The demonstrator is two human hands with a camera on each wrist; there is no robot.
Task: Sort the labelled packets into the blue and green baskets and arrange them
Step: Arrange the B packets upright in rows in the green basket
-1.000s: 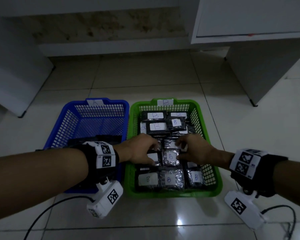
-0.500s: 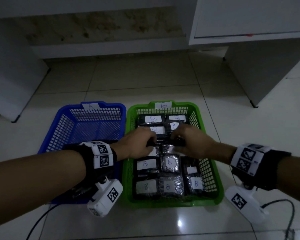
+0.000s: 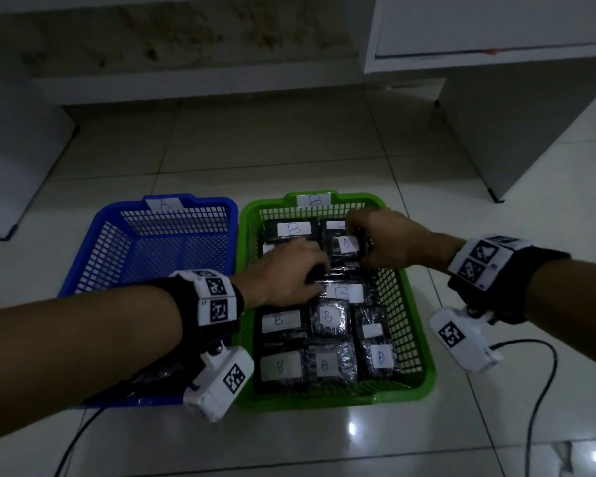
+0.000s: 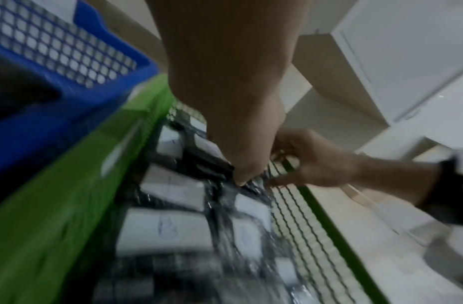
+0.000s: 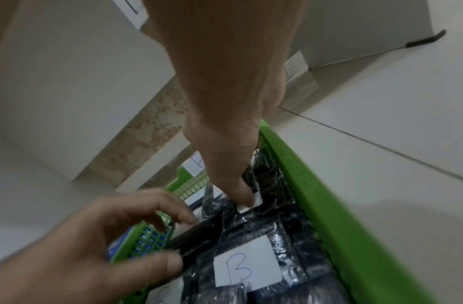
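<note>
Both hands work in the green basket (image 3: 417, 342): the right hand (image 3: 386, 241) pinches a B packet (image 3: 345, 245) near the far wall, while the left hand (image 3: 289, 270), fingers curled on neighbouring packets, lies just nearer.

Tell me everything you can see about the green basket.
The green basket is a rectangular plastic crate with lattice walls and a solid rim, standing on the tiled floor right beside the blue basket. A white tag marked B sits on its far rim. Dark, shiny wrapped packets with white B labels fill it in rows. The left hand and right hand reach in among the far packets.
</note>
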